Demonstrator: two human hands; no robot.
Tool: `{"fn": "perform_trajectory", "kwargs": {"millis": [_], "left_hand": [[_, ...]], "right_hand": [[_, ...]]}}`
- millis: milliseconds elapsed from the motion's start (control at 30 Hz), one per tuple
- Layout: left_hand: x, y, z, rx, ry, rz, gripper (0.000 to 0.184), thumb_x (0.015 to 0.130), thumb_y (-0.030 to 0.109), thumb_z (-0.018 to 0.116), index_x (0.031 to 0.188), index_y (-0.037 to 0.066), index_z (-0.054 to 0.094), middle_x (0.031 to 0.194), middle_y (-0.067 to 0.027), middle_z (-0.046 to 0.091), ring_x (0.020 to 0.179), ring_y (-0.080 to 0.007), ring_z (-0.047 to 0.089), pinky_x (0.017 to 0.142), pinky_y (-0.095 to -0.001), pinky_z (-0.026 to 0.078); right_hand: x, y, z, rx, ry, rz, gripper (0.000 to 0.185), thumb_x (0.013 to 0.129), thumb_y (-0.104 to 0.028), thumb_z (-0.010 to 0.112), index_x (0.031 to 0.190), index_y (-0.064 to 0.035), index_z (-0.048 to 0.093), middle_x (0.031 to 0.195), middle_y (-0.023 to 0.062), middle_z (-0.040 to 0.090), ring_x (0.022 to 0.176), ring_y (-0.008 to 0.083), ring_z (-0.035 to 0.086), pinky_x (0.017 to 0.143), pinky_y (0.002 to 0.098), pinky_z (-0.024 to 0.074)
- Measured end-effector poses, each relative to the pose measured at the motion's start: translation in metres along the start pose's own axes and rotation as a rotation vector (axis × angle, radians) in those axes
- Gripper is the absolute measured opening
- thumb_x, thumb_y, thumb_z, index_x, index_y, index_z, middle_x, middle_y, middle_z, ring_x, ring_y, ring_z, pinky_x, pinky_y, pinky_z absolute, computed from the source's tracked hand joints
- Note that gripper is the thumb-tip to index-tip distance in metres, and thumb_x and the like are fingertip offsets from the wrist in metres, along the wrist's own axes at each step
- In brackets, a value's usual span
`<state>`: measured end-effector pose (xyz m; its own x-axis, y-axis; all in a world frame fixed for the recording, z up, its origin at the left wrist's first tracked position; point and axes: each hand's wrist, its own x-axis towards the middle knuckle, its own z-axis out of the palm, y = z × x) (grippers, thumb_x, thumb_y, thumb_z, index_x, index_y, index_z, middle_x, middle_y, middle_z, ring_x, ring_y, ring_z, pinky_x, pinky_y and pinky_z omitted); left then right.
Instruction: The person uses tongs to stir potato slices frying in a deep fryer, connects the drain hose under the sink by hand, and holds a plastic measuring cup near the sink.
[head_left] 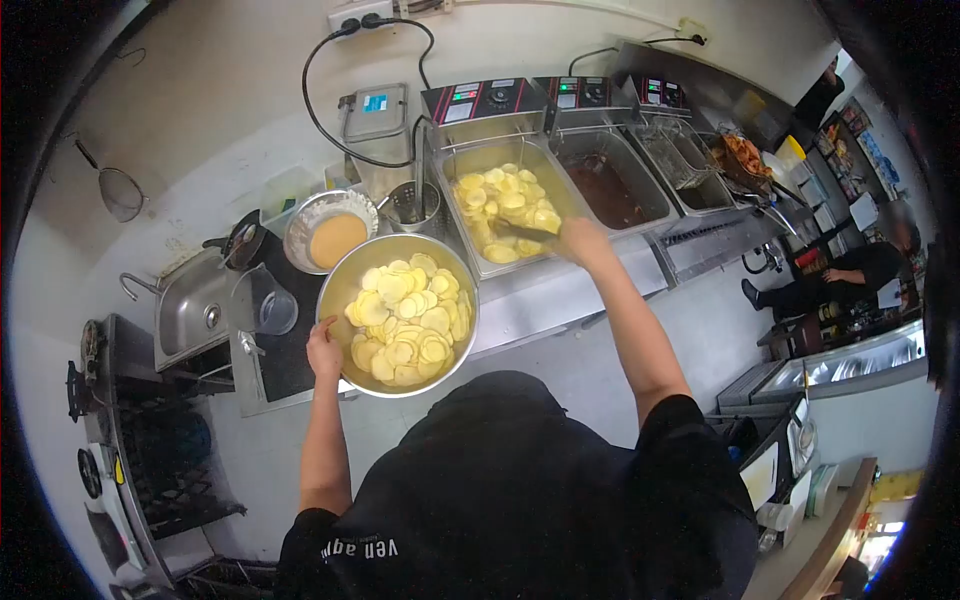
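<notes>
The left hand point(323, 350) is at the near-left side of a large metal bowl point(398, 392), its grip closed on the rim with the fingers on the outer wall. The bowl is heaped with round, pale yellow slices point(405, 325) and sits at the front edge of the steel surface point(530, 312).

The right hand point(583, 243) is over the near-right corner of the first fryer point(487, 268), its grip wrapped around the end of a dark utensil point(527, 232) — probably a skimmer or spatula, though its far end is hard to make out among the slices. More of the same yellow slices point(505, 195) lie in this fryer, partly piled up.

Just to the right stands a second fryer point(655, 222) with brownish contents. Behind the large bowl, on its left, is a smaller bowl point(300, 222) of tan batter-like liquid point(340, 241); between that bowl and the first fryer stands a perforated metal container point(412, 205). A clear plastic jug point(275, 305) is left of the large bowl — near the sink point(208, 315).
</notes>
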<state>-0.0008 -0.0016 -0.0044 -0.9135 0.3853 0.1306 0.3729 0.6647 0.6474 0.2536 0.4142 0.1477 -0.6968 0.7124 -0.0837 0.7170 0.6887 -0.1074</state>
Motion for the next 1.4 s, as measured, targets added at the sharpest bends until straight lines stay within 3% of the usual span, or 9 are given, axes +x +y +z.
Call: {"fn": "perform_trajectory", "kwargs": {"millis": [100, 233, 533, 600, 700, 767, 1100, 1400], "left_hand": [[-0.002, 0.011, -0.006, -0.006, -0.031, -0.037, 0.036, 0.079, 0.0, 0.043, 0.105, 0.012, 0.065, 0.102, -0.0172, 0.062, 0.094, -0.0328, 0.06, 0.082, -0.037, 0.047], [-0.002, 0.006, -0.001, -0.011, 0.05, 0.075, 0.039, 0.075, -0.005, 0.044, 0.103, 0.011, 0.065, 0.097, -0.016, 0.061, 0.089, -0.0332, 0.061, 0.077, -0.039, 0.047], [-0.003, 0.014, -0.006, -0.015, -0.046, -0.027, 0.035, 0.079, -0.003, 0.045, 0.104, 0.01, 0.065, 0.101, -0.0178, 0.062, 0.094, -0.0323, 0.061, 0.081, -0.0362, 0.047], [-0.001, 0.008, -0.002, -0.055, 0.055, 0.116, 0.043, 0.07, -0.007, 0.043, 0.104, 0.008, 0.065, 0.097, -0.0168, 0.061, 0.09, -0.032, 0.061, 0.077, -0.0395, 0.047], [-0.003, 0.015, -0.008, -0.035, -0.015, 0.013, 0.035, 0.078, -0.004, 0.045, 0.103, 0.009, 0.065, 0.098, -0.0177, 0.062, 0.092, -0.032, 0.061, 0.079, -0.0367, 0.047], [-0.001, 0.007, -0.004, -0.019, 0.005, 0.032, 0.038, 0.075, -0.005, 0.044, 0.104, 0.009, 0.065, 0.098, -0.0172, 0.062, 0.092, -0.0319, 0.061, 0.079, -0.0375, 0.047], [0.0, 0.0, 0.001, -0.043, 0.025, 0.036, 0.043, 0.072, -0.007, 0.044, 0.105, 0.011, 0.065, 0.096, -0.0154, 0.061, 0.087, -0.0321, 0.06, 0.077, -0.0371, 0.047], [0.0, 0.001, 0.002, -0.043, 0.069, 0.042, 0.044, 0.07, -0.007, 0.045, 0.104, 0.012, 0.066, 0.09, -0.0152, 0.06, 0.081, -0.0304, 0.059, 0.073, -0.0367, 0.047]], "right_hand": [[-0.021, 0.004, -0.042, -0.036, -0.067, -0.014, 0.036, 0.074, -0.032, 0.062, 0.091, -0.0008, 0.067, 0.089, 0.0231, 0.065, 0.088, 0.0366, 0.063, 0.076, 0.0429, 0.0509], [-0.018, 0.015, -0.065, -0.083, 0.013, 0.102, 0.03, 0.073, -0.026, 0.059, 0.091, -0.0029, 0.068, 0.091, 0.0186, 0.066, 0.087, 0.0345, 0.064, 0.077, 0.0429, 0.0515], [-0.021, 0.013, -0.041, -0.094, 0.132, 0.045, 0.021, 0.073, -0.022, 0.062, 0.08, -0.0032, 0.069, 0.082, 0.0195, 0.066, 0.08, 0.034, 0.065, 0.072, 0.0418, 0.0525], [-0.023, 0.01, -0.037, -0.099, 0.19, 0.002, 0.023, 0.072, -0.025, 0.064, 0.079, -0.0032, 0.069, 0.08, 0.0204, 0.065, 0.077, 0.0347, 0.065, 0.071, 0.0426, 0.0524], [-0.018, 0.006, -0.024, -0.199, 0.188, -0.08, 0.019, 0.072, -0.022, 0.063, 0.075, -0.004, 0.069, 0.072, 0.0177, 0.065, 0.071, 0.0337, 0.065, 0.065, 0.0413, 0.0528], [-0.021, 0.003, -0.022, -0.246, 0.266, -0.096, 0.01, 0.071, -0.014, 0.06, 0.071, -0.0068, 0.068, 0.07, 0.014, 0.066, 0.069, 0.0288, 0.067, 0.059, 0.0381, 0.0533], [-0.01, -0.005, -0.014, -0.295, 0.263, -0.143, 0.01, 0.072, -0.011, 0.058, 0.071, -0.0093, 0.068, 0.068, 0.0121, 0.066, 0.068, 0.0274, 0.067, 0.058, 0.0365, 0.0532], [0.002, 0.01, -0.016, -0.248, 0.39, -0.117, 0.009, 0.07, -0.013, 0.06, 0.068, -0.0083, 0.068, 0.068, 0.0123, 0.066, 0.065, 0.028, 0.066, 0.057, 0.0366, 0.0527]]}}
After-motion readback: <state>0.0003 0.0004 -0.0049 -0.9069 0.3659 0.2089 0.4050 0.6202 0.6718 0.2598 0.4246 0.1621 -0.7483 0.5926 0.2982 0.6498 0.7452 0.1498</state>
